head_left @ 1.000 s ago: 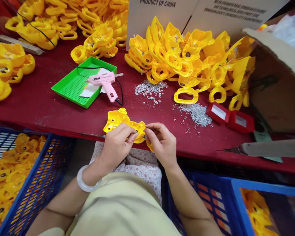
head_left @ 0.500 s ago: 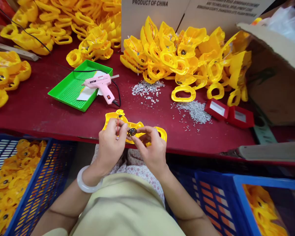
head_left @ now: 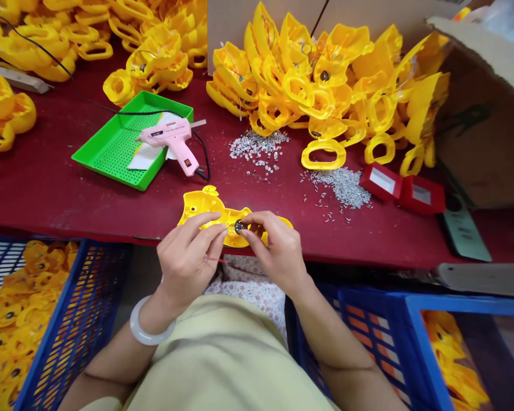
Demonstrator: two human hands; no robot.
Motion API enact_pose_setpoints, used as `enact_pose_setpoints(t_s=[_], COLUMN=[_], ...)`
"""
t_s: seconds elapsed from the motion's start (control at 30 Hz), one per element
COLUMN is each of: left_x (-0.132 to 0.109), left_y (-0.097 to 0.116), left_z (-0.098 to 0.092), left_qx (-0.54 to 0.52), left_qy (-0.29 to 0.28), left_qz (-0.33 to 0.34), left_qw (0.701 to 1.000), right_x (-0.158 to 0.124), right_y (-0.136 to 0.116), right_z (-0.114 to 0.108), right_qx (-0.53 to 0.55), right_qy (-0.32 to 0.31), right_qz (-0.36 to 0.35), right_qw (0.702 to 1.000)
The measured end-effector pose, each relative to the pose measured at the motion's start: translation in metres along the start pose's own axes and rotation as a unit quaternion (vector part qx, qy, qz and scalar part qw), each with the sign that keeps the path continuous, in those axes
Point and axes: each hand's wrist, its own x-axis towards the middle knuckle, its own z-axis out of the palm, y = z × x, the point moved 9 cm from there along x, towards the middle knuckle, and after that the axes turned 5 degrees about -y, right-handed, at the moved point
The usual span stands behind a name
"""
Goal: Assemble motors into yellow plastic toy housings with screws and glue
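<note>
A yellow plastic shell (head_left: 203, 202) lies at the table's front edge, its inner side with ribs and holes facing up. Over its right part, my right hand (head_left: 278, 245) pinches a small round black part (head_left: 240, 226) between thumb and fingers. Just left of that part is my left hand (head_left: 192, 251), its thumb and fingertips pressed together on thin wire. A red wire (head_left: 216, 260) hangs out below my left fingers. Both hands partly cover the shell.
Behind the shell stand a green tray (head_left: 107, 151) with a pink glue gun (head_left: 173, 140), metal bit piles (head_left: 257, 148) (head_left: 346, 185) and red boxes (head_left: 420, 194). Yellow shells (head_left: 300, 85) are heaped at the back. Blue crates (head_left: 75, 308) flank the lap.
The black part has moved slightly right with my right hand. My left hand has shifted down and left, away from the part, and the red wire now lies sideways. The camera view has shifted.
</note>
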Motion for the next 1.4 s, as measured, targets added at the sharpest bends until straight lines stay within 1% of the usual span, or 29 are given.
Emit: enact_pose_setpoints(t_s=[0.1,0.27,0.37,0.47,0.7,1.0,1.1,1.17,1.27,1.33,1.4], left_x=[-0.003,-0.008,-0.010,-0.012,-0.012,-0.012,-0.012,-0.012,-0.013,-0.013,-0.013], left_y=[-0.001,-0.006,-0.009,-0.012,-0.013,-0.014,-0.014,-0.014,-0.015,-0.016,-0.016], left_z=[-0.002,0.009,0.016,0.019,0.022,0.025,0.025,0.025,0.025,0.026,0.026], left_qx=[0.055,0.020,0.007,-0.001,-0.012,-0.011,-0.014,-0.015,-0.016,-0.017,-0.019], left_qy=[-0.010,-0.047,-0.076,-0.091,-0.098,-0.104,-0.103,-0.103,-0.109,-0.112,-0.108], left_qz=[0.017,0.031,0.033,0.031,0.029,0.026,0.026,0.025,0.020,0.018,0.018], left_qw=[0.998,0.998,0.997,0.995,0.995,0.994,0.994,0.994,0.994,0.993,0.994], right_x=[0.001,-0.001,0.000,0.001,0.002,0.007,0.005,0.001,-0.005,-0.008,-0.007], right_y=[0.001,0.003,-0.002,-0.005,0.000,-0.001,-0.004,-0.007,-0.014,-0.019,-0.019], right_z=[0.003,0.013,0.015,0.016,0.022,0.027,0.028,0.025,0.018,0.018,0.021], right_qx=[-0.053,-0.123,-0.154,-0.170,-0.184,-0.201,-0.205,-0.201,-0.201,-0.206,-0.206], right_qy=[-0.034,-0.059,-0.045,-0.030,-0.041,-0.084,-0.103,-0.091,-0.055,-0.058,-0.078], right_qz=[-0.024,-0.040,-0.058,-0.072,-0.069,-0.083,-0.096,-0.106,-0.130,-0.147,-0.143], right_qw=[0.998,0.990,0.985,0.982,0.980,0.972,0.969,0.970,0.969,0.966,0.965])
